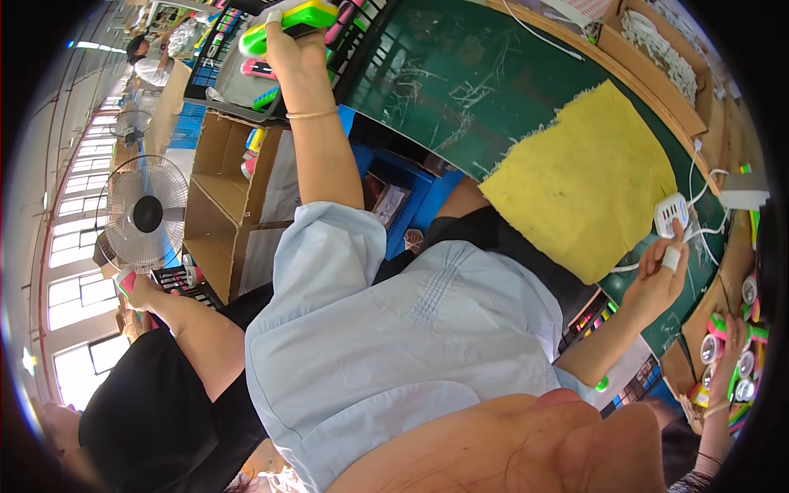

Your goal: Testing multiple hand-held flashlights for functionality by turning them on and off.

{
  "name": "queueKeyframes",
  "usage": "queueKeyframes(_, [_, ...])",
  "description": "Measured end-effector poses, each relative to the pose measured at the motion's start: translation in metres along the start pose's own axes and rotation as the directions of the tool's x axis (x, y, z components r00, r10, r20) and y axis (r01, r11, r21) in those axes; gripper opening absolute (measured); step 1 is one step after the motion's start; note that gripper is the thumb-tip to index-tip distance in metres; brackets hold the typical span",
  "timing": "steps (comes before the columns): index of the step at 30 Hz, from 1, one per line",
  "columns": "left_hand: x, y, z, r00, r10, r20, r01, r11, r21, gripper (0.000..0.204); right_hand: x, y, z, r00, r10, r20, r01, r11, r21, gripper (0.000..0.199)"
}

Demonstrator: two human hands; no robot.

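My left hand (297,62) is closed round a green and yellow plastic-cased thing (288,26), holding it over a black basket (220,62) at the far left. Similar pink and green pieces lie in that basket. At the right, my right hand (657,275) has its index finger extended against a white multi-port USB charger (671,215); the other fingers are loosely bent, and I see nothing between them. One finger wears a white wrap (672,260). A yellow cloth (583,181) lies flat beside this hand, and white cables run from the charger.
The green tabletop (436,90) has scratches. A cardboard box (649,66) of white parts stands far right. At right, another person's hand (727,353) touches lensed pink and green pieces. On the left are an open carton (222,197), a fan (148,214) and a person in black (164,394).
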State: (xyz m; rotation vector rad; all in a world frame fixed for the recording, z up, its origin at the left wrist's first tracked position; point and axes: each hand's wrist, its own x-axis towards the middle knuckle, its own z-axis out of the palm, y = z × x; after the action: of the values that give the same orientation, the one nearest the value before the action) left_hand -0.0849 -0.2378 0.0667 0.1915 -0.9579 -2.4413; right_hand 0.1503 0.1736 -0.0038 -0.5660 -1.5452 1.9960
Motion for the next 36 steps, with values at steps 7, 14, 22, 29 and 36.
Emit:
queueKeyframes(7, [0.006,-0.092,-0.009,0.895,-0.192,0.402,0.124,0.974,0.190,0.017,-0.013,0.040,-0.002,0.991,0.109,0.073,-0.098,0.986,-0.132,0.041])
queueKeyframes(14, [0.077,-0.235,0.043,0.795,0.219,0.565,-0.519,-0.236,0.822,0.049,-0.017,0.039,0.006,0.934,0.242,0.262,-0.167,0.946,-0.278,0.030])
queueKeyframes(22, [0.036,-0.212,0.065,0.808,-0.448,0.383,0.190,0.813,0.550,0.044,-0.016,0.032,0.019,0.874,0.210,0.438,-0.101,0.961,-0.258,0.026])
queueKeyframes(29, [-0.230,-0.136,0.015,-0.344,-0.782,0.519,0.722,0.133,0.679,0.053,-0.016,-0.003,0.088,0.943,0.183,0.280,-0.265,0.919,0.292,0.041])
queueKeyframes(36, [-0.255,-0.132,0.002,0.178,-0.735,0.654,0.360,0.667,0.652,0.050,-0.030,0.014,0.053,0.974,-0.011,0.228,0.135,0.835,-0.534,0.031])
